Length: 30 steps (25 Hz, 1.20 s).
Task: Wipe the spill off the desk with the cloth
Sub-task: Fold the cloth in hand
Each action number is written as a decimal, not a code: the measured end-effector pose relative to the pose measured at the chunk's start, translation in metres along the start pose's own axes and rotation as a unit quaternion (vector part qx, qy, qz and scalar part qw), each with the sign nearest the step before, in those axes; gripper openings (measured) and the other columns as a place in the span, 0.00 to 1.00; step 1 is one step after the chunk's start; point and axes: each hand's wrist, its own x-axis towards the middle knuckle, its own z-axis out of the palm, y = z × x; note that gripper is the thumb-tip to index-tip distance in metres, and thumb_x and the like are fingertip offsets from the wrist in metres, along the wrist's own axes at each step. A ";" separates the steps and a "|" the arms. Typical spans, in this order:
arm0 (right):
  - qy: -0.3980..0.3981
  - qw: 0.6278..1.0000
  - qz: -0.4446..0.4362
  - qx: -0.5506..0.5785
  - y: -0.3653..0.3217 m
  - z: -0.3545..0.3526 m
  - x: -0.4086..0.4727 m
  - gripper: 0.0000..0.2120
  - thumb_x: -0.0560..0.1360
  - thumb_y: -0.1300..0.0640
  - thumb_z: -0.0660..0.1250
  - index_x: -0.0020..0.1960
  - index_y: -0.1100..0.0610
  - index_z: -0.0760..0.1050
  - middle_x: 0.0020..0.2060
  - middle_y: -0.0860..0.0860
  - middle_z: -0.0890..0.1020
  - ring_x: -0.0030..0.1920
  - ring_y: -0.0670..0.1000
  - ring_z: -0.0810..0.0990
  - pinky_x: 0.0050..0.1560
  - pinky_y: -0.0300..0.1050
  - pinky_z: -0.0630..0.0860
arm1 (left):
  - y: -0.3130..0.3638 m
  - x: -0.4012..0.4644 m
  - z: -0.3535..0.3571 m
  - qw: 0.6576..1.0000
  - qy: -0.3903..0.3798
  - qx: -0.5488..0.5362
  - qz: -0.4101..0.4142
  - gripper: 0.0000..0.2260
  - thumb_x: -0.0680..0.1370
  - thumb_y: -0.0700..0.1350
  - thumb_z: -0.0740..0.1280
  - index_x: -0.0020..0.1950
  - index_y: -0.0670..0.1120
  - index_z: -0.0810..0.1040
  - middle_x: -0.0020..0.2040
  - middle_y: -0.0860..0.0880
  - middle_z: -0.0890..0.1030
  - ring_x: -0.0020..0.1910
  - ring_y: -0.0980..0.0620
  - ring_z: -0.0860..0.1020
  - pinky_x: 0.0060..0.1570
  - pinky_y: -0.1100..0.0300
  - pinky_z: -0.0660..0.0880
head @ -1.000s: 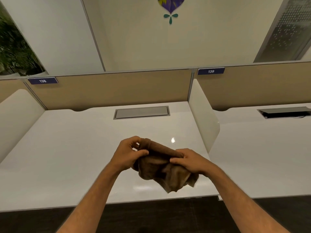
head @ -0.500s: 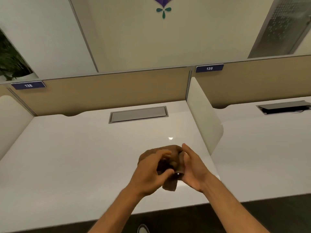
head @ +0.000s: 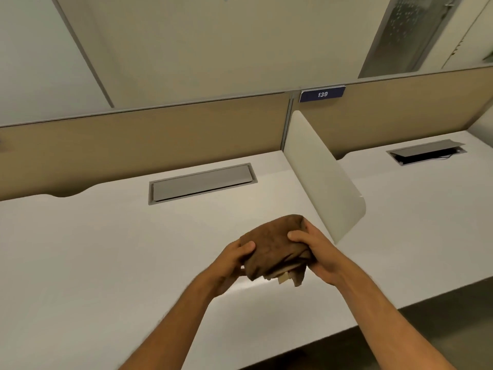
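Observation:
A brown cloth point(head: 272, 247) is bunched into a folded wad and held above the white desk point(head: 93, 263), close to its right side. My left hand point(head: 230, 263) grips the cloth's left edge, thumb on top. My right hand point(head: 316, 252) grips its right side, fingers curled over the top. A paler corner of the cloth hangs below the wad. I cannot make out any spill on the desk surface.
A grey cable-tray lid point(head: 202, 182) lies flush at the back of the desk. A white divider panel point(head: 320, 177) stands just right of my hands. Tan partitions point(head: 133, 145) close the back. The neighbouring desk point(head: 426, 222) has an open cable tray point(head: 426, 152).
The cloth went from a loose drape to a compact wad between both hands. My hands parted again to its two sides, and the view swung left and down.

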 end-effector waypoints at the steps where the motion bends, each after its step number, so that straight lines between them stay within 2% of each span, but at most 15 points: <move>1: 0.023 1.000 0.002 0.003 0.002 -0.002 0.009 0.18 0.75 0.54 0.72 0.64 0.53 0.78 0.59 0.56 0.84 0.60 0.58 0.83 0.55 0.51 0.82 | -0.005 0.011 0.000 1.000 0.006 -0.023 -0.011 0.26 0.77 0.57 0.71 0.74 0.51 0.75 0.68 0.45 0.82 0.67 0.41 0.81 0.66 0.41 0.77; 3: 0.094 0.995 0.005 -0.036 0.012 -0.011 0.027 0.17 0.78 0.52 0.71 0.65 0.50 0.77 0.59 0.54 0.84 0.59 0.56 0.83 0.55 0.48 0.82 | -0.012 0.036 0.000 0.998 0.045 -0.030 -0.022 0.22 0.78 0.50 0.70 0.72 0.51 0.77 0.66 0.47 0.84 0.65 0.43 0.82 0.63 0.44 0.81; 6: 0.157 0.977 0.012 -0.146 0.032 -0.029 0.053 0.32 0.76 0.49 0.74 0.75 0.42 0.64 0.63 0.44 0.76 0.60 0.49 0.79 0.53 0.40 0.79 | -0.024 0.075 0.000 0.993 0.105 -0.005 -0.057 0.17 0.81 0.42 0.69 0.69 0.51 0.78 0.63 0.48 0.85 0.60 0.47 0.84 0.50 0.54 0.83; 8: 0.158 0.967 -0.009 -0.198 0.043 -0.042 0.078 0.38 0.75 0.52 0.75 0.78 0.41 0.59 0.65 0.41 0.73 0.63 0.48 0.77 0.52 0.36 0.77 | -0.029 0.107 -0.001 0.989 0.130 0.002 -0.076 0.16 0.80 0.40 0.70 0.68 0.50 0.79 0.62 0.48 0.86 0.58 0.48 0.85 0.48 0.56 0.83; 10: 0.170 0.954 -0.037 -0.246 0.043 -0.056 0.109 0.36 0.75 0.56 0.74 0.77 0.45 0.61 0.67 0.43 0.71 0.65 0.47 0.74 0.56 0.34 0.75 | -0.027 0.145 0.000 0.984 0.159 0.010 -0.075 0.16 0.79 0.40 0.72 0.65 0.51 0.79 0.61 0.48 0.85 0.58 0.49 0.85 0.52 0.55 0.84; 13: 0.196 0.934 -0.071 -0.289 0.029 -0.088 0.165 0.30 0.76 0.60 0.73 0.75 0.50 0.67 0.69 0.48 0.72 0.66 0.48 0.72 0.65 0.43 0.74 | -0.018 0.205 0.005 0.973 0.222 0.028 -0.061 0.18 0.77 0.40 0.76 0.64 0.53 0.76 0.60 0.48 0.83 0.58 0.48 0.83 0.58 0.48 0.83; 15: 0.201 0.927 -0.097 -0.300 0.019 -0.110 0.200 0.26 0.77 0.61 0.72 0.73 0.53 0.71 0.69 0.51 0.73 0.66 0.49 0.73 0.69 0.47 0.74 | -0.015 0.245 0.006 0.967 0.248 0.043 -0.036 0.19 0.77 0.41 0.77 0.64 0.54 0.74 0.59 0.49 0.83 0.56 0.48 0.83 0.57 0.48 0.84; 19: 0.211 0.906 -0.123 -0.345 0.024 -0.143 0.257 0.26 0.80 0.60 0.69 0.76 0.56 0.68 0.72 0.54 0.71 0.70 0.52 0.71 0.72 0.48 0.71 | -0.016 0.313 0.005 0.953 0.283 0.110 0.009 0.20 0.78 0.41 0.75 0.67 0.53 0.75 0.60 0.50 0.82 0.53 0.56 0.81 0.45 0.68 0.81; 20: 0.210 0.900 -0.117 -0.363 0.032 -0.149 0.266 0.27 0.81 0.59 0.67 0.78 0.57 0.66 0.75 0.55 0.68 0.73 0.54 0.69 0.74 0.50 0.69 | -0.020 0.324 0.006 0.950 0.281 0.137 0.003 0.21 0.79 0.41 0.74 0.70 0.51 0.74 0.62 0.48 0.81 0.54 0.54 0.81 0.46 0.68 0.81; 22: 0.181 0.879 -0.078 -0.434 0.054 -0.161 0.279 0.29 0.82 0.57 0.65 0.81 0.57 0.59 0.80 0.56 0.60 0.78 0.59 0.60 0.77 0.54 0.63 | -0.032 0.339 0.008 0.940 0.255 0.225 -0.012 0.27 0.81 0.39 0.71 0.78 0.46 0.67 0.72 0.44 0.76 0.67 0.46 0.78 0.62 0.59 0.79; 24: 0.101 0.843 -0.010 -0.528 0.080 -0.174 0.284 0.33 0.83 0.55 0.62 0.82 0.54 0.49 0.83 0.55 0.46 0.81 0.63 0.46 0.78 0.59 0.58 | -0.053 0.345 0.014 0.920 0.197 0.337 -0.028 0.34 0.82 0.37 0.69 0.84 0.42 0.55 0.82 0.41 0.62 0.81 0.42 0.63 0.79 0.49 0.64; 25: 0.067 0.825 0.007 -0.560 0.093 -0.178 0.285 0.34 0.84 0.54 0.60 0.83 0.54 0.44 0.82 0.55 0.41 0.81 0.64 0.42 0.78 0.60 0.58 | -0.064 0.344 0.016 0.908 0.168 0.384 -0.025 0.35 0.83 0.36 0.67 0.85 0.41 0.50 0.85 0.40 0.55 0.84 0.41 0.56 0.82 0.48 0.58; 27: 0.036 0.805 0.009 -0.592 0.104 -0.186 0.289 0.35 0.85 0.51 0.57 0.82 0.54 0.39 0.81 0.56 0.36 0.81 0.64 0.39 0.77 0.61 0.60 | -0.076 0.343 0.017 0.894 0.127 0.429 -0.021 0.34 0.85 0.36 0.63 0.85 0.41 0.46 0.86 0.39 0.46 0.85 0.40 0.49 0.82 0.48 0.54; 30: 0.025 0.799 0.035 -0.600 0.097 -0.186 0.291 0.36 0.85 0.49 0.57 0.82 0.53 0.38 0.81 0.56 0.36 0.81 0.64 0.38 0.76 0.62 0.60 | -0.076 0.334 0.014 0.883 0.118 0.453 -0.034 0.33 0.86 0.38 0.62 0.85 0.42 0.44 0.86 0.39 0.43 0.85 0.40 0.47 0.82 0.48 0.53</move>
